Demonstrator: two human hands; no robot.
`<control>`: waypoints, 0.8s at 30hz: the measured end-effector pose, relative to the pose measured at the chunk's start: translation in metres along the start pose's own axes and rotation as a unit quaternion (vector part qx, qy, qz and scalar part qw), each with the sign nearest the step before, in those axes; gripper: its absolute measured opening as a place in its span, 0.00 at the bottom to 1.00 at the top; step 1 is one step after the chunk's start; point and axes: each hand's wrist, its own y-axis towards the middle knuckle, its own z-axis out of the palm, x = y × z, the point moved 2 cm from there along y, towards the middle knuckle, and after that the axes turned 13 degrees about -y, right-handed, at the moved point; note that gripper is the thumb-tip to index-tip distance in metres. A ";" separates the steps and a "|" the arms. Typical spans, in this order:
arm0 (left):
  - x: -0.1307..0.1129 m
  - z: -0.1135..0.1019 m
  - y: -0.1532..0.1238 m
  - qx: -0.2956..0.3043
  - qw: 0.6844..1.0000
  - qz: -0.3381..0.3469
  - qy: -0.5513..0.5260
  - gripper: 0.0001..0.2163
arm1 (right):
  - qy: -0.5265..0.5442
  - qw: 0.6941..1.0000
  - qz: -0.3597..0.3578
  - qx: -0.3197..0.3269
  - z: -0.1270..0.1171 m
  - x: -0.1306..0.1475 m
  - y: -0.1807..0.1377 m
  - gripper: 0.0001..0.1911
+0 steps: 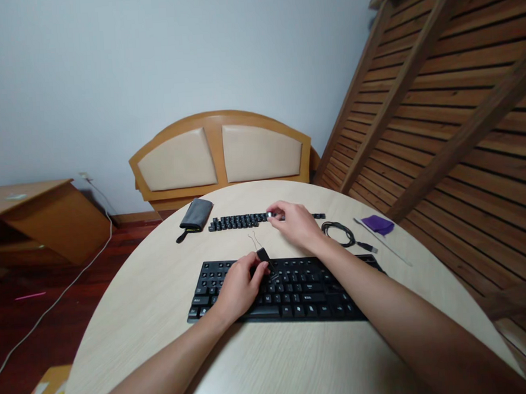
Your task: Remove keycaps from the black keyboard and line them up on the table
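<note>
A black keyboard (306, 320) lies across the table, with several key positions at its upper left lacking caps. Over its middle, my left hand (241, 284) is closed around the black handle of a wire keycap puller (262, 255), whose two thin wire loops point away from me. Beyond the keyboard, loose black keycaps (235, 222) are lined up in rows. My right hand (294, 223) reaches to the right part of these rows, thumb and forefinger pinched on a small keycap (269, 214); the fingers partly hide it and the caps behind.
A grey pouch (196, 214) lies left of the keycap rows. To the right are a coiled black USB cable (341, 234), a purple cloth (378, 224) and a thin rod (384, 243). The round table (141, 323) stands before a padded headboard (176, 160); slatted wood (419, 122) leans at right.
</note>
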 end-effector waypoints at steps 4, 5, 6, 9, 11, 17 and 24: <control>0.000 0.000 0.000 0.005 1.000 -0.005 0.001 0.11 | -0.065 0.997 -0.012 -0.043 0.019 -0.003 0.027 0.08; 0.000 0.000 0.000 0.006 1.000 -0.006 0.002 0.11 | -0.079 0.996 -0.018 -0.046 0.028 -0.004 0.027 0.08; 0.000 0.001 0.000 0.006 1.000 -0.008 0.002 0.11 | -0.092 0.995 -0.017 -0.044 0.036 -0.007 0.026 0.09; 0.001 0.001 0.001 0.007 1.000 -0.011 0.002 0.11 | -0.119 0.993 -0.003 0.019 0.063 -0.014 0.017 0.11; 0.001 0.001 0.001 0.006 1.000 -0.012 0.003 0.11 | -0.124 0.991 0.004 0.046 0.076 -0.017 0.012 0.11; 0.002 0.002 0.001 0.006 1.000 -0.013 0.006 0.11 | -0.137 0.988 0.040 0.054 0.088 -0.021 0.014 0.12; 0.004 0.002 0.001 0.004 1.000 -0.013 0.013 0.11 | -0.136 0.988 0.048 0.056 0.091 -0.023 0.015 0.13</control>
